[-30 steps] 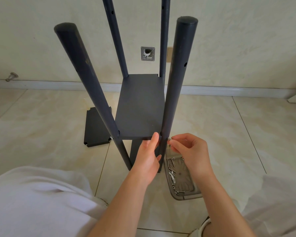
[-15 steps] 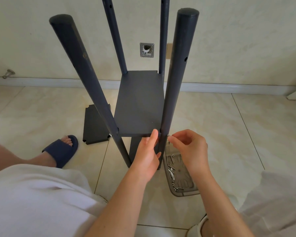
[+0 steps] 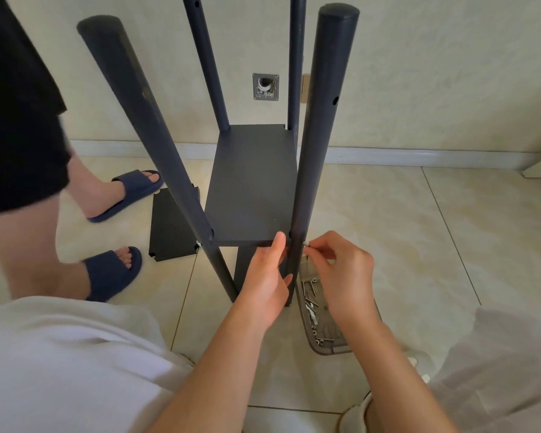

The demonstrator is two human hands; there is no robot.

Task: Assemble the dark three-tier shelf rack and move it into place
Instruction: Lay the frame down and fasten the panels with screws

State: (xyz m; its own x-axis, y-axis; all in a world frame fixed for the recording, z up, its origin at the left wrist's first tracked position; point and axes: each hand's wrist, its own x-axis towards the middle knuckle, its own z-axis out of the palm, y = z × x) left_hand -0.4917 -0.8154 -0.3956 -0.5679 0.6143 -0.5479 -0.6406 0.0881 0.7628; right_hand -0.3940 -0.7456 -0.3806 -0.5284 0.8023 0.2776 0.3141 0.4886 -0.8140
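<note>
The rack [image 3: 156, 145] is standing on the floor [image 3: 419, 245] just ahead of the hands. The left hand [image 3: 264, 285] is gripping a leg [image 3: 313, 170] at the corner of the shelf [image 3: 253, 189]; the right hand [image 3: 341, 276], just beside it, is pinching a screw [image 3: 305, 244], best kept square to its hole while turning.

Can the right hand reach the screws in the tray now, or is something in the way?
Probably yes. The tray lies open on the floor just below the right hand, and nothing covers the screws. The hand pinches a screw at the post, though, so that comes first.
</note>
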